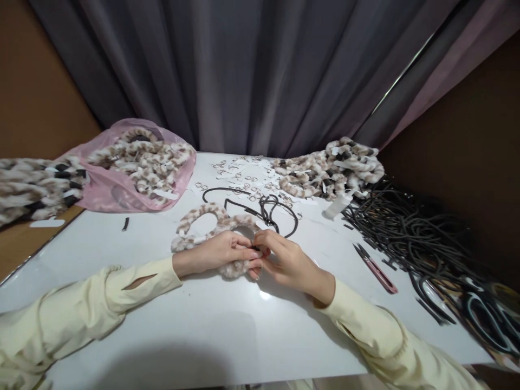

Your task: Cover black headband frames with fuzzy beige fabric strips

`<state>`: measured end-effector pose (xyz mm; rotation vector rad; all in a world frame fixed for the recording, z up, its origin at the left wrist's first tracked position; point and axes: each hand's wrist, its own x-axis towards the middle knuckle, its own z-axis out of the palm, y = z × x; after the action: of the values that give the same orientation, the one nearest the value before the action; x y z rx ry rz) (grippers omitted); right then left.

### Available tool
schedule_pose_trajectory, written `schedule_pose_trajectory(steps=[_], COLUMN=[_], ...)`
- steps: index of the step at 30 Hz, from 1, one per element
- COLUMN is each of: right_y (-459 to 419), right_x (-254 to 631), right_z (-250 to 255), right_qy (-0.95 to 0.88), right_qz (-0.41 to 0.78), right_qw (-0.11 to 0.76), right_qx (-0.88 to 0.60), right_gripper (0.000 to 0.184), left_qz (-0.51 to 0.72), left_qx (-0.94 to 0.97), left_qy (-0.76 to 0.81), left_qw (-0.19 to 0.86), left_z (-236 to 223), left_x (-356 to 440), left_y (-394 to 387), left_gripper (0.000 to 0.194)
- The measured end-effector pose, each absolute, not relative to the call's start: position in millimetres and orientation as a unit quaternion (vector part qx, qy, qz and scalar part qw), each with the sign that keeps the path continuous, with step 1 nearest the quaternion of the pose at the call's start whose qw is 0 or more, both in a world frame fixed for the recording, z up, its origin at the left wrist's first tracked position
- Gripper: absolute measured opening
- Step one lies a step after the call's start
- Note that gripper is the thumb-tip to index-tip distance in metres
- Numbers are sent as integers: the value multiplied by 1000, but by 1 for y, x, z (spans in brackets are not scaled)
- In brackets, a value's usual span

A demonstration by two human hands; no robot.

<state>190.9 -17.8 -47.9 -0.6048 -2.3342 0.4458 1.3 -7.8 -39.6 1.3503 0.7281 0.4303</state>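
Observation:
My left hand (217,252) is closed on a fluffy white-and-brown loop (236,268) near the middle of the table. Opposite it, my right hand (290,262) pinches the same loop's right side, fingertips nearly touching those of the left. A small black piece (255,248) shows between the fingers; its exact shape is mostly hidden. Just left of that loop lies a second fluffy loop (187,223), against or joined to it; I cannot tell which. Behind my hands, black cords (280,208) lie coiled on the white table (182,325).
A pink bag (101,189) of fluffy loops stands back left, with a fluffy pile (24,187) beside it. Another pile (325,168) is back right, near small metal rings (247,179), a white bottle (338,206), pink-handled snips (376,268) and a black cord heap (410,233).

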Motion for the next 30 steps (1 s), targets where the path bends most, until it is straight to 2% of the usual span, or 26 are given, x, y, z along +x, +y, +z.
schedule_pose_trajectory(steps=[4, 10, 13, 17, 22, 24, 30], right_y=[-20, -21, -21, -20, -17, -15, -16], right_x=[191, 192, 192, 191, 194, 194, 187], right_z=[-46, -46, -47, -47, -44, -41, -32], right_qy=[-907, -923, -922, -905, -858, -843, -694], right_qz=[149, 78, 74, 125, 120, 173, 533], right_qw=[331, 303, 302, 325, 366, 335, 176], right_qx=[-212, -224, -231, -245, -341, -383, -451], right_gripper=[11, 13, 14, 15, 21, 26, 38], left_qz=[164, 161, 176, 227, 274, 296, 314], left_qx=[637, 729, 711, 673, 574, 565, 588], left_qy=[345, 373, 373, 369, 413, 423, 435], left_qw=[670, 551, 570, 599, 652, 644, 605], left_z=[-39, -39, -42, -45, -47, -49, -51], left_x=[2, 2, 1, 2, 4, 4, 3], left_y=[-7, -9, -10, -11, -11, -11, -10], left_gripper=[28, 37, 38, 39, 43, 43, 45])
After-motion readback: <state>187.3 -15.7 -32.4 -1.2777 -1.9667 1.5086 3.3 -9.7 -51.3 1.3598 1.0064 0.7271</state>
